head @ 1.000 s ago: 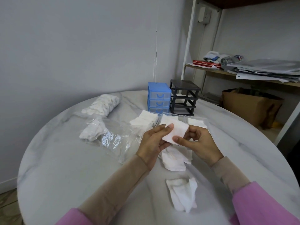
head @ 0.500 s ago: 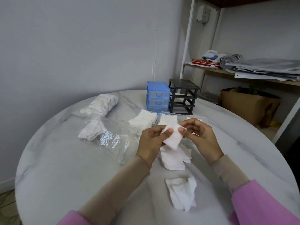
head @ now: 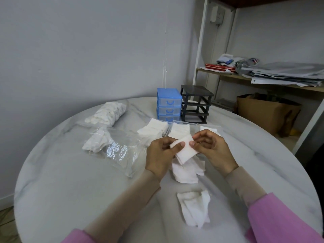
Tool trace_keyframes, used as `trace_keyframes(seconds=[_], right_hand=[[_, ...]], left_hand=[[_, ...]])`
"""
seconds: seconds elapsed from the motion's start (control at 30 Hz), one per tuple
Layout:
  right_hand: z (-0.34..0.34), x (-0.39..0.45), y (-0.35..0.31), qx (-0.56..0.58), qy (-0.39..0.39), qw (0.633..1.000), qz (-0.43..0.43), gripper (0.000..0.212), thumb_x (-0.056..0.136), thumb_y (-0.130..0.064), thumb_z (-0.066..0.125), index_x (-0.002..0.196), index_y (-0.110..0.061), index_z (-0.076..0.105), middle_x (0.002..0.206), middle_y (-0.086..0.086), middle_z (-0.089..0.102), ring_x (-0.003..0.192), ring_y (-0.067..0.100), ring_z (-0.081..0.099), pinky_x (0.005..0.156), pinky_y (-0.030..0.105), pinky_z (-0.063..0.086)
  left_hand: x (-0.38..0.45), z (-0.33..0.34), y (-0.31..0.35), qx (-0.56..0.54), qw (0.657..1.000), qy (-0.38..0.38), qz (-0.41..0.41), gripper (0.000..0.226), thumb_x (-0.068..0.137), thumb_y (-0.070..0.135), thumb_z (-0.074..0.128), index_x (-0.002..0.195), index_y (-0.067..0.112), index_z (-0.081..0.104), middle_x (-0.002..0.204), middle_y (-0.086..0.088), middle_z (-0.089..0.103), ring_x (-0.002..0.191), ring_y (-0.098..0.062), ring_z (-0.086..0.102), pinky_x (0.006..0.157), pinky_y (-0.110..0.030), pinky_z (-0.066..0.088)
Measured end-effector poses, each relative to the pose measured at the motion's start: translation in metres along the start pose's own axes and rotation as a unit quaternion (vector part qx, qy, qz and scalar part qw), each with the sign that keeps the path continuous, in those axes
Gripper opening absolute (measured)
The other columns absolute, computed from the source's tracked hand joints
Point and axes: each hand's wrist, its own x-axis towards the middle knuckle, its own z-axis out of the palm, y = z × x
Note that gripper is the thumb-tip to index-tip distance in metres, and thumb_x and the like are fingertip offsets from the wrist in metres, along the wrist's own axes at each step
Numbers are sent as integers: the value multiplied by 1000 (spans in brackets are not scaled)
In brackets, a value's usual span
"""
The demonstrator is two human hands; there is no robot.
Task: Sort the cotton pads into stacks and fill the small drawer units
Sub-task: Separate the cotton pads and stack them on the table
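Round marble-look table [head: 52,181] was noted as the work surface. Nearest, one loose pile of pads [head: 194,210] lay; a second pile [head: 185,172] sat beneath the hands. One cotton pad [head: 185,151] was pinched at opposite edges by left hand [head: 161,155] and right hand [head: 213,151], probably for squaring before stacking. Beyond, three sorted stacks [head: 152,128] were laid out, apparently staged near two drawer units: blue drawer unit [head: 169,106], drawers in, and black frame [head: 196,104], drawers out.
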Motion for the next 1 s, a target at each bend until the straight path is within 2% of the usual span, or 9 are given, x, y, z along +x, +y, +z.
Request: trace_keyframes(seconds=[0.13,0.2,0.33,0.47,0.57,0.63,0.73,0.83,1.0], right_hand=[[0,1,-1,3,4,1000,-21,21,77,6,68,74,-10,55,72,-1,59,64,2,56,64,17,49],[0,2,-2,-15,11,999,-30,22,76,7,68,72,-10,56,71,-2,59,61,-1,54,62,13,46],[-5,4,-1,6,52,998,-28,22,77,8,67,72,-10,57,74,2,59,65,7,54,57,15,48],[-11,7,-5,6,74,997,-30,21,79,8,66,74,-10,57,73,0,58,64,1,54,56,14,48],[-20,10,-8,-13,108,994,-32,19,79,6,66,76,-11,58,75,-3,59,64,-4,55,60,12,48],[-28,11,-10,-6,149,988,-26,20,80,5,65,77,-13,58,78,-4,61,69,-2,57,66,13,50],[-44,15,-8,3,237,971,19,17,82,1,66,78,-15,59,82,-4,62,78,6,57,78,23,51],[-62,19,-3,-27,308,947,86,9,82,-5,67,83,-13,64,83,-6,62,80,9,56,88,32,49],[-65,20,3,-49,289,943,160,8,79,-3,70,84,-9,68,81,1,64,71,11,57,81,26,47]], left_hand=[[0,-2,1,-49,998,25,-19,4,81,4,67,84,7,67,79,-8,68,74,-17,63,68,-24,55],[1,-2,1,-54,998,30,-12,9,82,5,67,91,7,67,80,-9,68,75,-16,64,69,-24,55],[2,4,-1,-46,999,5,-15,25,79,1,69,102,3,60,79,-13,66,72,-22,64,63,-23,55],[8,11,4,-45,999,1,-10,20,80,-4,67,91,8,58,67,-11,65,60,-25,60,60,-25,55],[17,19,12,-43,999,-7,-18,21,79,-3,68,91,7,55,67,-10,65,60,-22,62,59,-27,56],[24,26,17,-44,999,-20,-8,21,81,-5,66,94,6,52,67,-8,65,55,-14,64,57,-21,54],[31,33,19,-34,999,-40,4,12,86,-8,57,94,-1,52,71,-10,65,51,-7,63,52,-14,49],[33,35,15,9,998,-55,1,14,89,-10,48,85,1,55,74,-10,65,58,-14,62,52,-12,47],[37,45,14,95,990,-97,41,24,88,-13,45,79,5,60,74,-8,64,63,-17,60,58,-13,49]])
